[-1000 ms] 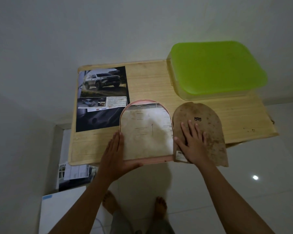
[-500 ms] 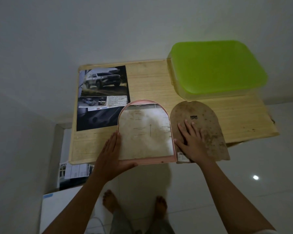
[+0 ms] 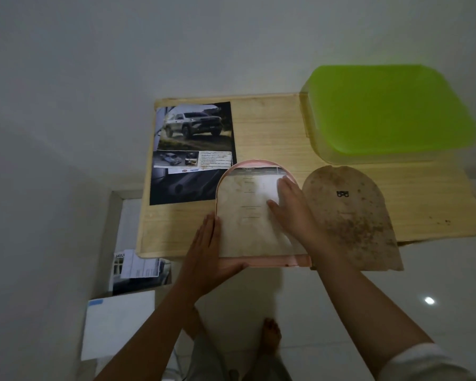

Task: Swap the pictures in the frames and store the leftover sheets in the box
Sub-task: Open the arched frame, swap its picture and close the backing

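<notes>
A pink arch-shaped picture frame (image 3: pixel 264 262) lies face down at the front edge of the wooden table (image 3: pixel 267 127), with a stained paper sheet (image 3: pixel 245 224) inside it. My left hand (image 3: pixel 206 259) grips the frame's lower left corner. My right hand (image 3: pixel 291 210) rests flat on the sheet's right side, fingers spread. The brown arch-shaped backing board (image 3: pixel 352 218) lies just right of the frame. A car brochure page (image 3: pixel 193 149) lies at the table's left. A box with a green lid (image 3: pixel 390 111) stands shut at the back right.
Below the table's left side, more printed sheets (image 3: pixel 138 268) and a white box (image 3: pixel 118 325) sit on the floor. A wall runs behind the table. My bare feet (image 3: pixel 270 336) stand under the front edge.
My right hand has left the brown backing board and moved left onto the sheet in the pink frame. The left hand stays on the frame's corner. The view has shifted.
</notes>
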